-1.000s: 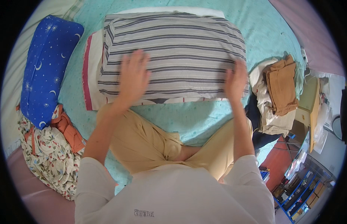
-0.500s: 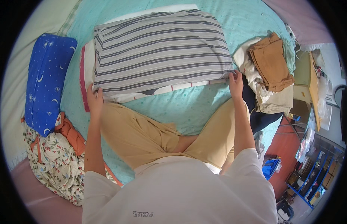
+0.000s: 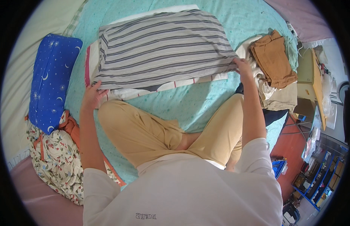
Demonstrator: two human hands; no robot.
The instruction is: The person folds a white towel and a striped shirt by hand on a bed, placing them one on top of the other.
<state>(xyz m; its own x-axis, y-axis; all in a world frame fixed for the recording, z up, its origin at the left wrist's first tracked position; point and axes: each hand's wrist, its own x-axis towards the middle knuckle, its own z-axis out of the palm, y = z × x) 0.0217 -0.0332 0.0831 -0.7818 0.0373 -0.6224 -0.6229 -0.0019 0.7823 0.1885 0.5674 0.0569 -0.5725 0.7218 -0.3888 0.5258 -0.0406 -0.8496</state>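
A grey cloth with dark stripes lies spread in a folded rectangle before me. Its near left corner is pinched between the thumb and fingers of my left hand. At the near right corner, my right hand grips the cloth's edge and draws it out to the right, so folds run toward that hand. Under it lies a white folded cloth with red lines, showing along the near edge and at the left. How many layers my fingers hold is hidden.
Everything rests on a turquoise bed sheet. At the left are a blue pillow with moons and stars and a crumpled cherry-print fabric. Folded brown clothing tops a pile at the right. Beyond it stands a shelf with blue edges.
My right hand has moved slightly up and right, pulling the striped cloth's near right corner outward. The cloth's near edge has shifted away from me, baring more of the white cloth.
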